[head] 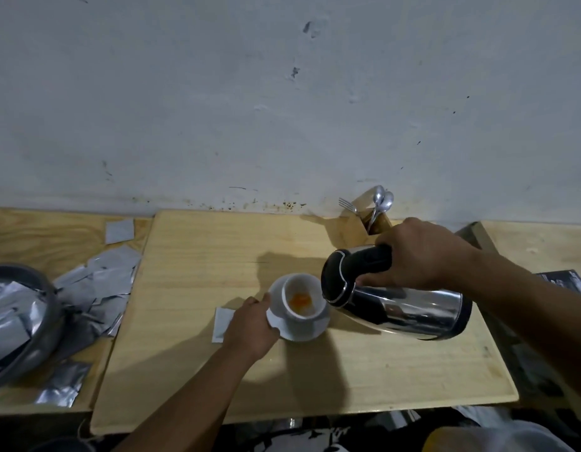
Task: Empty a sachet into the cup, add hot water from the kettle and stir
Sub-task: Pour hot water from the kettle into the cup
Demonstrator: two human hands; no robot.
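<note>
A white cup stands on a white saucer in the middle of the wooden board, with orange powder at its bottom. My left hand grips the saucer's left edge, touching the cup. My right hand holds the black handle of a steel kettle, tipped almost on its side with the black lid end right at the cup's rim. No stream of water can be made out. A white sachet lies flat on the board, partly under my left hand.
A wooden holder with spoons and a fork stands at the wall behind the kettle. Several silver sachets are strewn on the left table, beside a grey bowl holding more. A dark box lies at the right.
</note>
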